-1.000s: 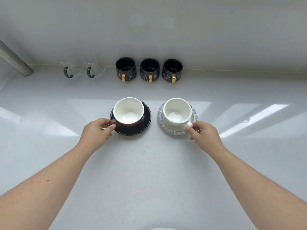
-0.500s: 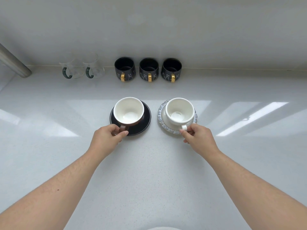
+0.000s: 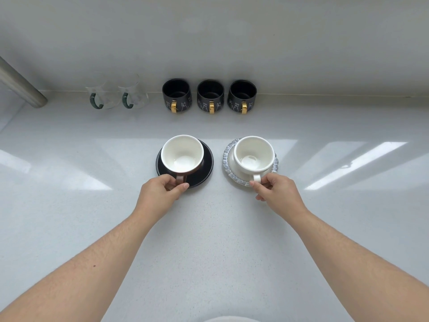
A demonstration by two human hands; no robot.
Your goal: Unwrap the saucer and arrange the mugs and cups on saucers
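Moved: both handles have swung round toward you since a second ago; the cups sit on their saucers as before.
Left hand (image 3: 160,190): your fingers (image 3: 184,186) are clamped on the brown cup (image 3: 182,154) handle, steadying it on the black saucer (image 3: 206,168).
Right hand (image 3: 276,190): your fingers are pinched on the white cup (image 3: 253,154) handle, over the near rim of the blue saucer (image 3: 226,163).
Room: bare worktop (image 3: 209,240) lies open near you; the black mugs (image 3: 210,96) stand well apart by the wall, glass mugs (image 3: 116,94) to their left.

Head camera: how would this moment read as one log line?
left hand: pinching brown cup handle, on black saucer | right hand: pinching white cup handle, on blue-rimmed saucer
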